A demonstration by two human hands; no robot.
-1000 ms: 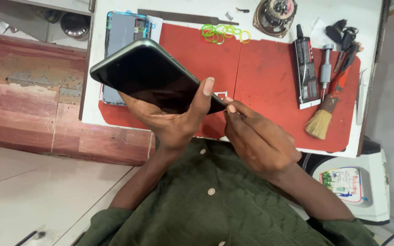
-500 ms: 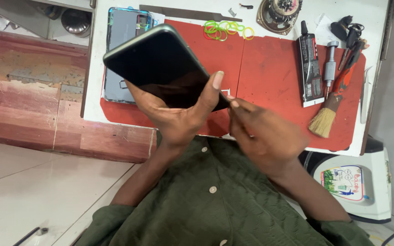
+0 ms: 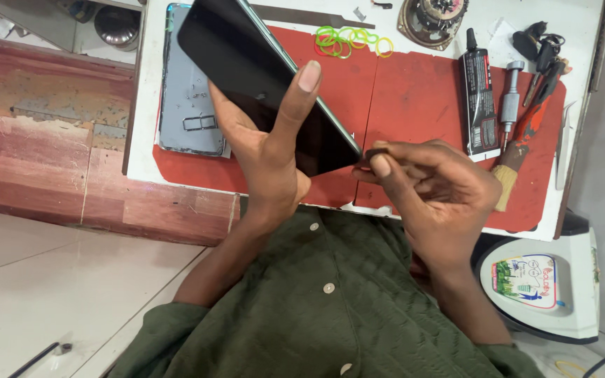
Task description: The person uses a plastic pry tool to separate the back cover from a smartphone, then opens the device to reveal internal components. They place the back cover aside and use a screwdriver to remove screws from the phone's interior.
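My left hand (image 3: 267,161) grips a black smartphone (image 3: 246,63) from beneath and holds it tilted above the desk, with the thumb laid across its dark glass. My right hand (image 3: 435,189) is at the phone's lower right corner. Its thumb and forefinger pinch a small dark pick (image 3: 372,152) against that corner edge. Both hands hover over a red work mat (image 3: 414,98) on a white table. My green buttoned shirt fills the lower part of the view.
A grey phone back panel (image 3: 190,105) lies on the mat's left. Green rubber bands (image 3: 348,40), a black glue tube (image 3: 477,98), a screwdriver (image 3: 510,98), a brush (image 3: 512,175), tweezers (image 3: 561,147) and a round speaker part (image 3: 432,17) lie about. A white device (image 3: 547,287) sits lower right.
The phone has risen and turned steeper in my left hand. My right hand's pinched fingers stay at its lower corner, shifted slightly right.
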